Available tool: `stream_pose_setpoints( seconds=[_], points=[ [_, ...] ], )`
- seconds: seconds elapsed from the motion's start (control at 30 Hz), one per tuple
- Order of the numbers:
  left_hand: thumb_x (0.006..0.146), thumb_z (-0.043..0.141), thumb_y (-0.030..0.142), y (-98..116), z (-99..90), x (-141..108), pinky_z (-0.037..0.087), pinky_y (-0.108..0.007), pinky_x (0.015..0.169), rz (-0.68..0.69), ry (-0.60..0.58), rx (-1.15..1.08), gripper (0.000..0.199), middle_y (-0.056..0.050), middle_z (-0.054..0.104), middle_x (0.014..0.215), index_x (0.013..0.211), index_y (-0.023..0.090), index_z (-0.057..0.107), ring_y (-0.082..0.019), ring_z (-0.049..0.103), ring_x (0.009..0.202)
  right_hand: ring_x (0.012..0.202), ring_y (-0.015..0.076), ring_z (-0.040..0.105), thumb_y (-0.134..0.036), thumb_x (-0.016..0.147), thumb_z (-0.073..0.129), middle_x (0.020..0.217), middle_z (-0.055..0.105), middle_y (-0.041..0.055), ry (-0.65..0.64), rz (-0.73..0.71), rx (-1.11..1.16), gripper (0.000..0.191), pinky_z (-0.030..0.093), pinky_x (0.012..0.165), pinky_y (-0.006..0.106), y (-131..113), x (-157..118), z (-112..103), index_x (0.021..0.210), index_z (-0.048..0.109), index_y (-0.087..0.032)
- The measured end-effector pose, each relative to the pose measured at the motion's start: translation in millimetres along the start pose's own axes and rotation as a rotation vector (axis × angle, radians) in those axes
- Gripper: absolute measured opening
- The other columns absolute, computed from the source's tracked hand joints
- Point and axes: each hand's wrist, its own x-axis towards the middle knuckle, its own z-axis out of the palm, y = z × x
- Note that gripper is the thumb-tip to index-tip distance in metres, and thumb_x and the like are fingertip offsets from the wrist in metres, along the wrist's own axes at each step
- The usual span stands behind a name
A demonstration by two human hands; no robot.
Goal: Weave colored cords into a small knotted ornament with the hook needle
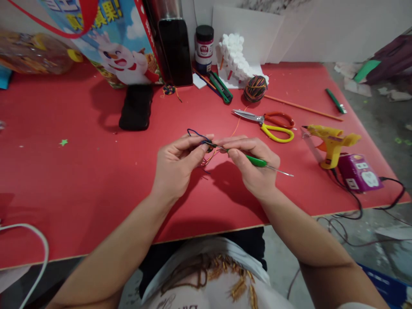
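Note:
My left hand [180,161] pinches a small dark piece of crochet work [210,147] between thumb and fingers, over the red table. From it a blue yarn end loops up, and other strands hang below. My right hand [252,159] is closed around a crochet hook with a green handle [256,161]. The hook's metal tip reaches to the crochet piece, and its other thin end sticks out to the right. An orange strand runs from the hands toward a multicoloured yarn ball [255,89] farther back. Fingers partly hide the stitches.
Scissors [268,122] lie behind my right hand, with a yellow glue gun [336,143] and purple box [359,173] farther right. Toward the back are a green cutter [221,87], a dark jar [204,49], a standing phone [175,51], a black case [136,107] and a printed bag [119,43].

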Motion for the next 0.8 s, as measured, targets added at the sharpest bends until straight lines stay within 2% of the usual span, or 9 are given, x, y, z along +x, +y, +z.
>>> stream_pose_setpoints(
  seconds=[0.13,0.2,0.37,0.6,0.7,0.8],
  points=[
    [0.082,0.086,0.017,1,0.8,2,0.052,-0.019,0.06,-0.103,0.027,-0.03,0.014,-0.002,0.085,0.097,0.092,0.027,0.088,-0.006,0.063,0.063,0.104,0.0203,0.082,-0.022,0.1,0.074,0.111,0.086,0.003,0.031,0.029,-0.039,0.012,0.067,0.094,0.039,-1,-2,1,0.107,0.081,-0.027],
    [0.08,0.087,0.018,2,0.5,4,0.049,-0.019,0.056,-0.127,0.045,-0.012,0.012,-0.002,0.083,0.088,0.09,0.025,0.088,-0.006,0.057,0.057,0.099,0.0198,0.082,-0.025,0.1,0.074,0.111,0.086,0.0025,0.041,0.059,-0.069,0.01,0.067,0.093,0.039,-1,-4,1,0.107,0.081,-0.027],
    [0.079,0.088,0.02,1,-1.1,5,0.047,-0.022,0.057,-0.124,0.077,0.045,0.008,-0.002,0.079,0.079,0.086,0.022,0.086,-0.007,0.055,0.057,0.09,0.0179,0.081,-0.031,0.101,0.073,0.107,0.086,0.0027,0.082,0.108,-0.084,0.01,0.067,0.089,0.037,-3,-5,4,0.104,0.081,-0.026],
    [0.078,0.089,0.023,1,-1.6,5,0.046,-0.02,0.053,-0.159,0.091,0.025,0.007,0.0,0.074,0.071,0.085,0.022,0.086,-0.005,0.053,0.054,0.081,0.0168,0.08,-0.032,0.101,0.074,0.088,0.084,0.0009,0.08,0.197,0.081,0.01,0.063,0.073,0.032,3,1,4,0.101,0.081,-0.024],
    [0.079,0.088,0.023,2,-0.7,4,0.047,-0.019,0.053,-0.175,0.096,0.013,0.007,0.0,0.074,0.072,0.085,0.021,0.086,-0.005,0.053,0.055,0.08,0.0178,0.081,-0.034,0.101,0.073,0.094,0.086,0.002,0.07,0.207,0.177,0.012,0.062,0.069,0.032,9,1,2,0.097,0.079,-0.024],
    [0.078,0.088,0.023,3,-0.5,4,0.049,-0.02,0.054,-0.176,0.104,0.018,0.007,-0.001,0.076,0.075,0.086,0.022,0.086,-0.006,0.055,0.056,0.081,0.0186,0.081,-0.036,0.1,0.074,0.099,0.087,0.0035,0.061,0.214,0.17,0.014,0.063,0.069,0.034,11,0,1,0.095,0.077,-0.023]
  ],
)
